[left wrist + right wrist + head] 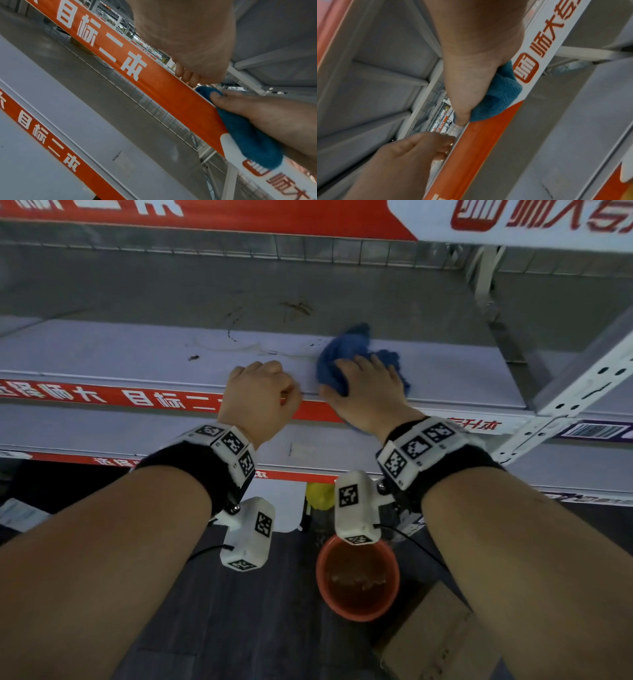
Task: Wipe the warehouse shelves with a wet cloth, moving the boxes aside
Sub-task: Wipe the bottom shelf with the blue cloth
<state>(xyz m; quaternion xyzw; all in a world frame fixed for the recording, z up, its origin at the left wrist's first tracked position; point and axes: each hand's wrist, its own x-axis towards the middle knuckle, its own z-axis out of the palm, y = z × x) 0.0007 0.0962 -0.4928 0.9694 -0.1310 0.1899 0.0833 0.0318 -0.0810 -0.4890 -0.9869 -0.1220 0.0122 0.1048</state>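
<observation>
An orange basin (358,580) holding murky water stands on the dark floor (239,611) toward six o'clock. A brown cardboard box (442,642) lies just beside it at four o'clock; a yellow object (320,494), too blurred to identify, sits at twelve o'clock of the basin.

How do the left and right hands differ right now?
The right hand presses the blue cloth onto the shelf, thumb hooked round the cloth at the front edge; the left hand holds no cloth. The left hand's fingers are curled at the shelf's front lip, and the right hand's reach further in over the cloth. Both sit close together at the same shelf edge, each with a wrist camera.
</observation>
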